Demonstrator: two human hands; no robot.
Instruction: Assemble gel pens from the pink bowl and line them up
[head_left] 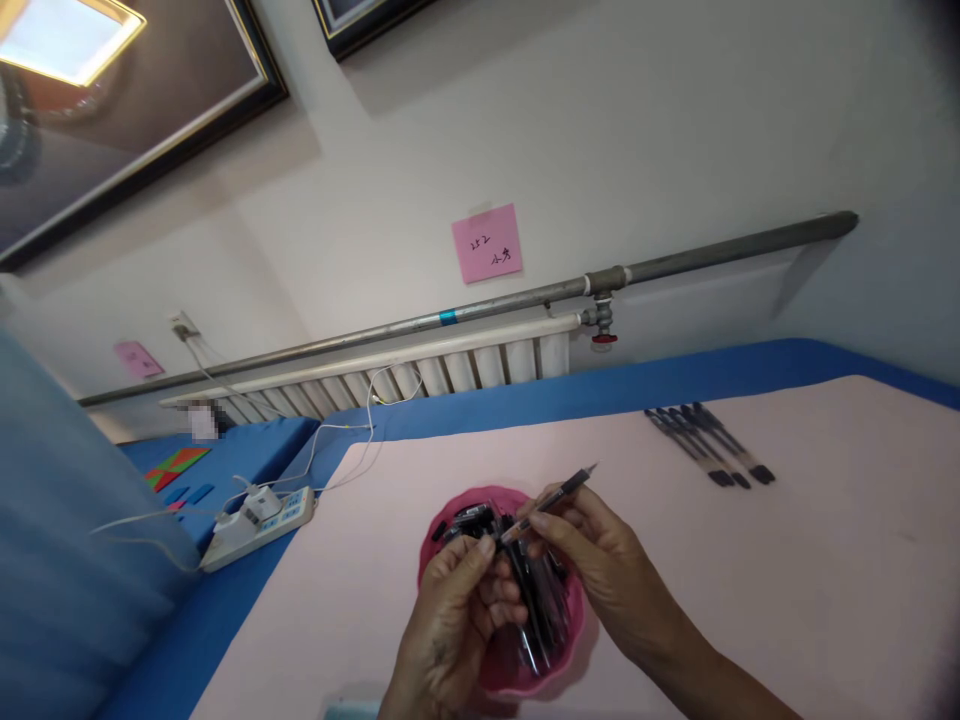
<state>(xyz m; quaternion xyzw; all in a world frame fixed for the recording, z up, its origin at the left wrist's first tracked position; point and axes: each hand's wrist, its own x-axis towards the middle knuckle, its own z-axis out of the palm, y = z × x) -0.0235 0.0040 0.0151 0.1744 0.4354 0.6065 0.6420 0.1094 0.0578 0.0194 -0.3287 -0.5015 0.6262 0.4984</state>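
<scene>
Between the thumb and fingers of my right hand (589, 545) is a pen (551, 503), slanted with its thin tip pointing up and right. My left hand (461, 610) is closed in a pinch at the pen's lower end; whatever small dark thing sits between its fingertips is too hidden to name. Both hands are above a pink basket (517, 688), which holds several black and clear pen parts (541, 610). Off to the right, several dark-capped pens (709, 445) lie side by side on the pale pink tabletop (825, 560).
A white power strip (259, 530) with plugs and cables lies at the left on a blue surface. Behind the table run a white radiator (480, 368) and a metal pipe (397, 332) with a red-handled valve (604, 340). A blue curtain (67, 540) hangs at left.
</scene>
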